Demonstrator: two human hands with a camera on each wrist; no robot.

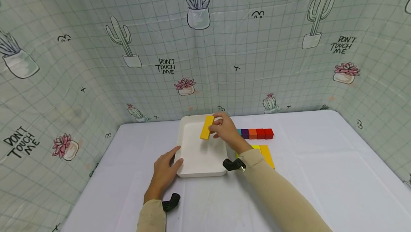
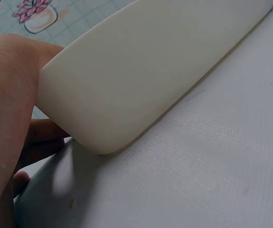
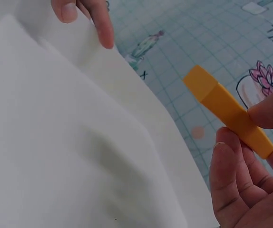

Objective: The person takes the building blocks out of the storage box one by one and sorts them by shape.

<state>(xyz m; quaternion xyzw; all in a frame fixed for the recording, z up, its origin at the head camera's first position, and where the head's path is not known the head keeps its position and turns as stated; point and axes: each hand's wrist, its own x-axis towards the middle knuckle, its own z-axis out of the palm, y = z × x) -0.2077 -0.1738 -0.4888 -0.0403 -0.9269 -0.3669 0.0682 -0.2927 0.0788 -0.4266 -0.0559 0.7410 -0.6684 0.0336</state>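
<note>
A shallow white tray (image 1: 196,157) with rounded corners lies on the table, its inside bare in the head view. My left hand (image 1: 165,171) holds the tray's left side near the front corner, the thumb over the rim and other fingers outside the wall. Over the right half of the tray, my right hand (image 1: 226,128) pinches a yellow rectangular block (image 1: 207,127) between thumb and fingers. In the right wrist view the long block (image 3: 234,114) is tilted and raised above the tray floor, its shadow falling there. The tray's outer wall (image 2: 112,85) fills much of the left wrist view.
Right of the tray, a row holds red cubes (image 1: 264,134), an orange cube (image 1: 252,134), a purple cube (image 1: 245,134) and a teal piece partly hidden by my right hand. Nearer me, yellow blocks (image 1: 267,156) lie partly under my right forearm. A patterned cloth (image 1: 224,46) stands behind.
</note>
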